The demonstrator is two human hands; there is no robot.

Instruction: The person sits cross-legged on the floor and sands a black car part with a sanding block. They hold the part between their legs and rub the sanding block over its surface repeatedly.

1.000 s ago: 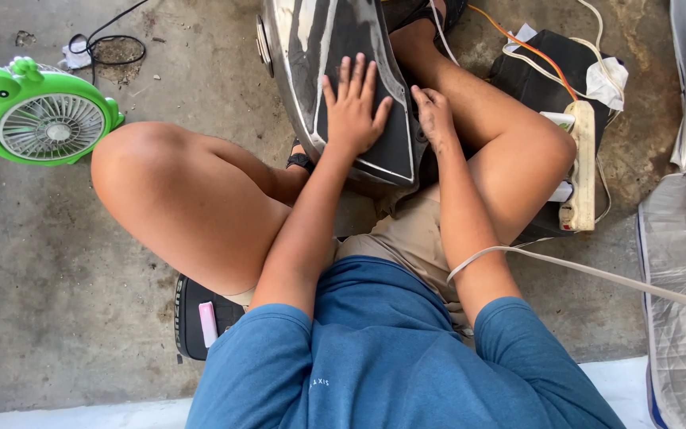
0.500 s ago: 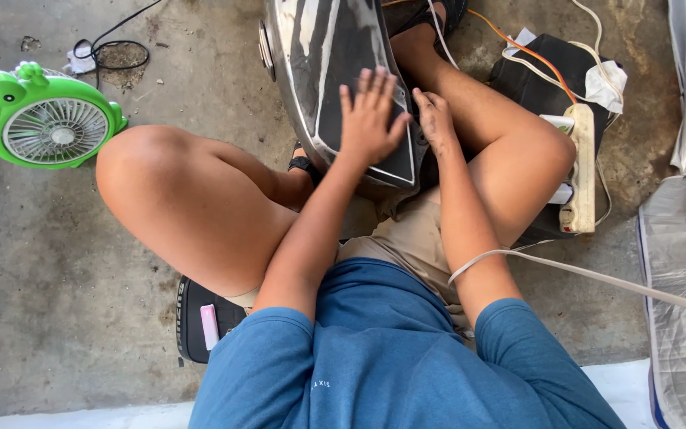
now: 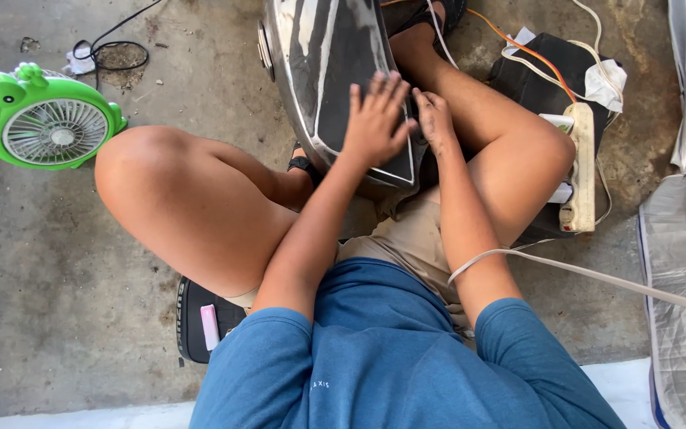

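Note:
A glossy black and silver motorcycle fuel tank [image 3: 319,71] lies between my bent knees on the concrete floor. My left hand [image 3: 376,119] rests flat on its dark top panel near the rear end, fingers together and pointing away from me. My right hand [image 3: 437,119] sits right beside it on the tank's right edge, fingers curled slightly against the side. Neither hand holds anything. I sit low in a blue shirt and tan shorts.
A green frog-shaped fan [image 3: 41,119] stands at the left. A white power strip [image 3: 580,171] lies on a dark bag [image 3: 549,63] at the right, with orange and white cables. A white cord [image 3: 597,274] crosses my right arm. Silver sheeting [image 3: 684,238] lies far right.
My left hand has slid a little toward the tank's right rear and its fingers have drawn together. The right hand has stayed on the tank's edge.

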